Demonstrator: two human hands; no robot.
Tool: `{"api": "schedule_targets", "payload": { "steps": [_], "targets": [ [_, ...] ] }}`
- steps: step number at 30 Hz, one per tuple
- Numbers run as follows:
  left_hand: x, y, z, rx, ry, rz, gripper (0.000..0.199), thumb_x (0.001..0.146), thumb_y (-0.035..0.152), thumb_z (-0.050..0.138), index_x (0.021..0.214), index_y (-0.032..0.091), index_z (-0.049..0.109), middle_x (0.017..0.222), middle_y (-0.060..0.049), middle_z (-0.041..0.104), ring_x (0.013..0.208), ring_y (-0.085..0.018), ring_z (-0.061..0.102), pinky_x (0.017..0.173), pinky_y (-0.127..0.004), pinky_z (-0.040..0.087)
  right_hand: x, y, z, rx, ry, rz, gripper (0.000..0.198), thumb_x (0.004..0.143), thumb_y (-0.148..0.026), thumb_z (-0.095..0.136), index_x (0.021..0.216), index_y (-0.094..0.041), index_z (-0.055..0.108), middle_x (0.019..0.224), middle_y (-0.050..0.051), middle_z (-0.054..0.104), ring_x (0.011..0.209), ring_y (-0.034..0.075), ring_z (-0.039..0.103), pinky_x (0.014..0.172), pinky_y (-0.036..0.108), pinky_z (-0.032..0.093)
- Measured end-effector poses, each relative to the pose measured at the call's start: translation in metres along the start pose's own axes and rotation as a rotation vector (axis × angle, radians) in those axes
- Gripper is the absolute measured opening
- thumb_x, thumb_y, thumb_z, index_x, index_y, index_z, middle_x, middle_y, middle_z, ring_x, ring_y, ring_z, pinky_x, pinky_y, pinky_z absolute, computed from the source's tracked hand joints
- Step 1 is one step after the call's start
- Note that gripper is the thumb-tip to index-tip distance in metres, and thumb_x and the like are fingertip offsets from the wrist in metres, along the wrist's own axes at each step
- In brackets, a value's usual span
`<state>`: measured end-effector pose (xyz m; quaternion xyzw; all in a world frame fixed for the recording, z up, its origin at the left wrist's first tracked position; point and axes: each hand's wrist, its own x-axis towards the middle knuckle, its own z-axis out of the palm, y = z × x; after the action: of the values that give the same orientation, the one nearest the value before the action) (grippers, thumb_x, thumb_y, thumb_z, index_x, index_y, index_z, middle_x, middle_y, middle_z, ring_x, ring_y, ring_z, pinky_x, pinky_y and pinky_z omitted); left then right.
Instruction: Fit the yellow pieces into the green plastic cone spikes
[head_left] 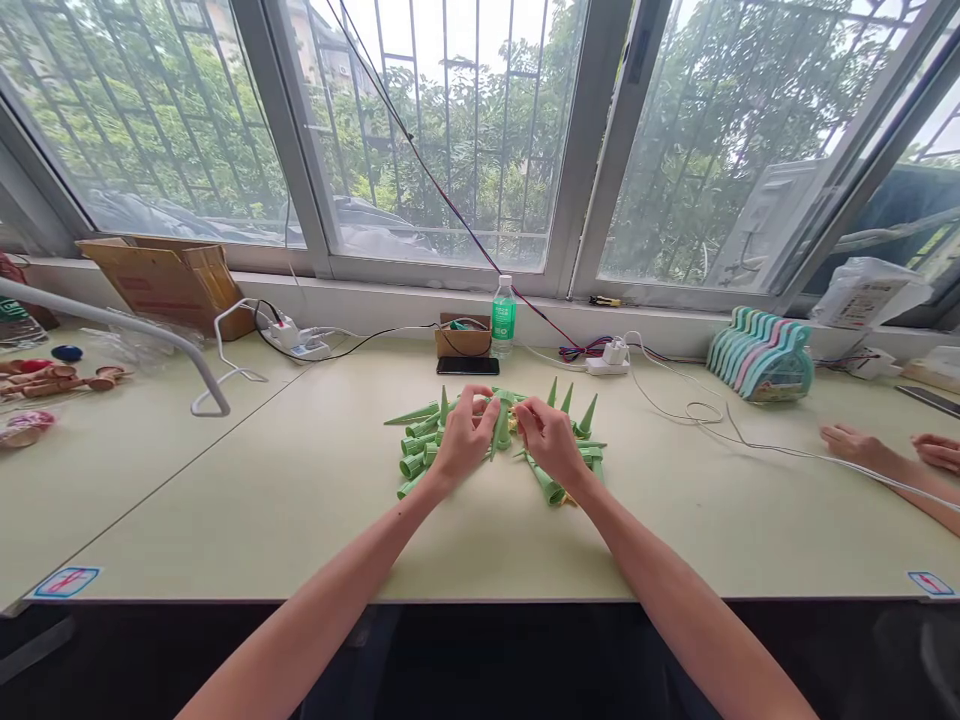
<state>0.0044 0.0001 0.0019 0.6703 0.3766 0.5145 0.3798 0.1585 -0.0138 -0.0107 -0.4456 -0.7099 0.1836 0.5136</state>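
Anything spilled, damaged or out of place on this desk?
No spill or damage visible. One untidy bit: the white cable trails loosely across the tabletop to another person's forearm. The green plastic spikes point every which way.

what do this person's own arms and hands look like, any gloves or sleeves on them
Both the left hand and right hand are ungloved, and no sleeve shows on the left forearm or right forearm. No watch or bracelet is visible; the fingers are too small to rule out rings. A small dark spot marks the left forearm.
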Motion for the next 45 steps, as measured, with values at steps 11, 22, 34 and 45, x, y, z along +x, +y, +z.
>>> {"api": "schedule_targets", "payload": {
  "steps": [11, 22, 34, 45],
  "targets": [
    [0.0000, -0.0034, -0.0033, 0.036, -0.055, 0.030, 0.035, 0.090, 0.047, 0.052, 0.112, 0.020, 0.054, 0.077, 0.001, 0.055, 0.045, -0.005, 0.041, 0.040, -0.018, 0.031, 0.0001, 0.0020, 0.0006, 0.019, 0.015, 0.002, 0.032, 0.098, -0.042, 0.040, 0.078, -0.020, 0.051, 0.060, -0.001, 0.052, 0.050, 0.011, 0.045, 0.052, 0.023, 0.037],
    [-0.0008, -0.0027, -0.0033, 0.129, -0.035, 0.129, 0.029, 0.087, 0.043, 0.058, 0.105, 0.020, 0.054, 0.082, -0.001, 0.057, 0.053, -0.008, 0.055, 0.047, -0.019, 0.039, -0.0007, 0.0004, 0.0007, 0.091, 0.028, 0.027, 0.025, 0.097, -0.042, 0.042, 0.088, -0.020, 0.052, 0.061, -0.003, 0.051, 0.048, 0.011, 0.045, 0.050, 0.022, 0.037],
    [-0.0037, 0.0006, -0.0019, 0.167, -0.002, 0.171, 0.026, 0.086, 0.044, 0.059, 0.099, 0.021, 0.054, 0.077, 0.000, 0.055, 0.050, -0.008, 0.053, 0.046, -0.018, 0.039, 0.0001, -0.0029, 0.0002, 0.102, 0.022, 0.053, 0.031, 0.096, -0.049, 0.043, 0.088, -0.020, 0.053, 0.059, -0.003, 0.051, 0.048, 0.011, 0.047, 0.050, 0.023, 0.038],
    [-0.0051, 0.0014, -0.0009, 0.159, 0.040, 0.177, 0.026, 0.087, 0.041, 0.059, 0.101, 0.021, 0.053, 0.079, 0.000, 0.055, 0.053, -0.008, 0.055, 0.049, -0.019, 0.043, 0.0004, -0.0013, 0.0005, 0.070, 0.024, 0.084, 0.037, 0.097, -0.052, 0.038, 0.078, -0.021, 0.046, 0.053, -0.005, 0.045, 0.045, 0.010, 0.040, 0.048, 0.023, 0.033]
  ]
}}
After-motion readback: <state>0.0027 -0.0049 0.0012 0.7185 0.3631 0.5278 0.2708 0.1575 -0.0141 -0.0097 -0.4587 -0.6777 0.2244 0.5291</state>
